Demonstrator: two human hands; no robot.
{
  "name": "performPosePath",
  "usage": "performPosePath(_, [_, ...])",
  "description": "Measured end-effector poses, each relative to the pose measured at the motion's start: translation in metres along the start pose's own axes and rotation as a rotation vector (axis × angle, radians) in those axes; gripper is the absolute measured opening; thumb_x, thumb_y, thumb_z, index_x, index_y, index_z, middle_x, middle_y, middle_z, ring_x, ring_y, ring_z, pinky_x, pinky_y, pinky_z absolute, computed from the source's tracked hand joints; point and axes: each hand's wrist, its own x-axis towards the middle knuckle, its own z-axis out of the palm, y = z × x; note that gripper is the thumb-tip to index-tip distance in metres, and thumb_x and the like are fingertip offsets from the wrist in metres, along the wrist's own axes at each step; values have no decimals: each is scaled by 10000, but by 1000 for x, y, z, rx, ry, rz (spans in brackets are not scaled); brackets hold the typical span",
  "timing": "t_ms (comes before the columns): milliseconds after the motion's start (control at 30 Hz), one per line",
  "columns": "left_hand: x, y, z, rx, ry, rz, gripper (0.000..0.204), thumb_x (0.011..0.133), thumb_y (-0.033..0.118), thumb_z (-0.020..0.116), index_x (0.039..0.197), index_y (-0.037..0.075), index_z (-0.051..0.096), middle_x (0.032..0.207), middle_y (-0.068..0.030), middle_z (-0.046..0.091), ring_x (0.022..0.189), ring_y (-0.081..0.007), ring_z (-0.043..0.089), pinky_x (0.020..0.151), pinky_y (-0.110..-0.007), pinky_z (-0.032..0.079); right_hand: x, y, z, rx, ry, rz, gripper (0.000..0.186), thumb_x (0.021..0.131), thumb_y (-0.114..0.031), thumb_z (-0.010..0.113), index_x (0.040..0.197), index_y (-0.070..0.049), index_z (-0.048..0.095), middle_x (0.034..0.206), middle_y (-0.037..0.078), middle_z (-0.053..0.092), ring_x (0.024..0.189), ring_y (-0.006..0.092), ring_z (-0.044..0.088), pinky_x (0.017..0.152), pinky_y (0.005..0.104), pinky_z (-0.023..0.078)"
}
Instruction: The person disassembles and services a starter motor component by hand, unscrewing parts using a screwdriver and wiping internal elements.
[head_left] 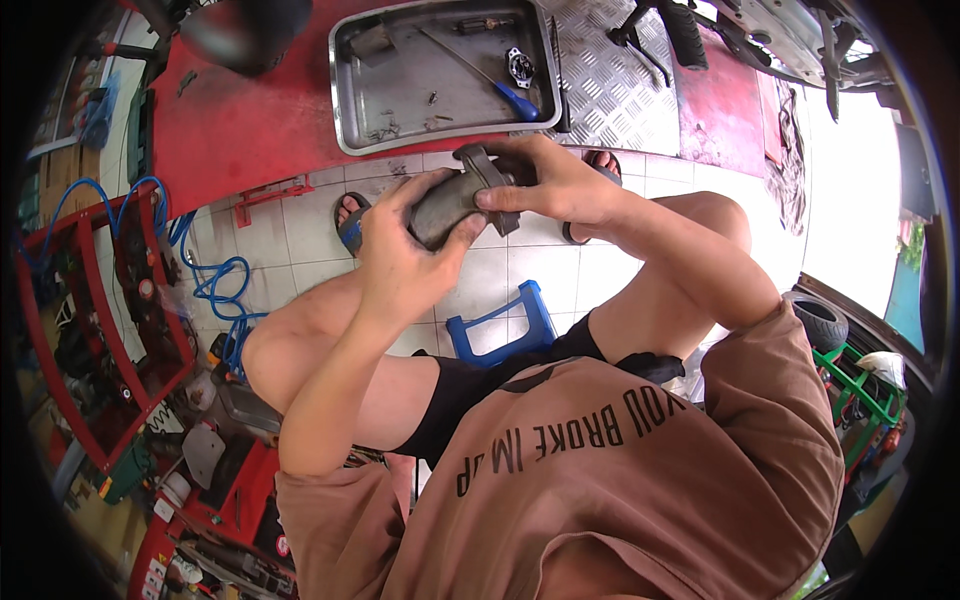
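Both hands hold a grey cylindrical metal part with a flanged end (437, 215) in front of me, above the gap between my knees. My left hand (405, 240) is wrapped round its rounded body, thumb on the near side. At the flanged end, my right hand (545, 185) grips with the thumb pressed on the near face and the fingers behind. Beyond the hands, a metal tray (343, 110) holds a screwdriver with a blue handle (517, 103), a small plate-like metal piece (520, 68) and several tiny parts.
The tray stands on a red platform (250, 120) beside a chequered metal plate (620, 105). A blue plastic stool (540, 315) is below me. Blue hose (215, 285) coils on the tiled floor to the left, near a red rack (110, 320). Motorcycle parts (780, 35) stand far right.
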Motion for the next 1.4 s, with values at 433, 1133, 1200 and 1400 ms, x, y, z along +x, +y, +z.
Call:
performPosePath(433, [24, 7, -2, -644, 8, -680, 467, 857, 399, 619, 1069, -16, 633, 948, -88, 655, 869, -141, 602, 763, -276, 453, 19, -9, -26, -149, -6, 46, 374, 796, -229, 725, 1043, 48, 673, 864, 108, 679, 740, 138, 624, 685, 268, 518])
performPosePath(1133, [34, -2, 14, -629, -395, -753, 477, 927, 533, 449, 1024, 91, 601, 736, -55, 629, 579, -147, 611, 514, -273, 484, 10, -11, -26, -547, -69, -137, 535, 687, -321, 826, 1017, 71, 674, 923, 193, 697, 841, 249, 680, 781, 332, 517])
performPosePath(1200, [34, -5, 16, -639, -383, -745, 469, 925, 527, 454, 1027, 93, 600, 743, -58, 632, 580, -148, 612, 516, -270, 487, 9, -8, -24, -533, -65, -154, 541, 700, -338, 813, 1027, 70, 673, 932, 200, 696, 858, 261, 680, 794, 338, 518])
performPosePath(1400, [29, -19, 21, -620, -369, -741, 474, 904, 514, 484, 989, 69, 623, 722, -74, 642, 554, -153, 613, 485, -277, 491, 23, -1, -56, -635, 169, -293, 473, 806, -396, 693, 1050, 9, 694, 927, 186, 705, 854, 260, 687, 760, 363, 529])
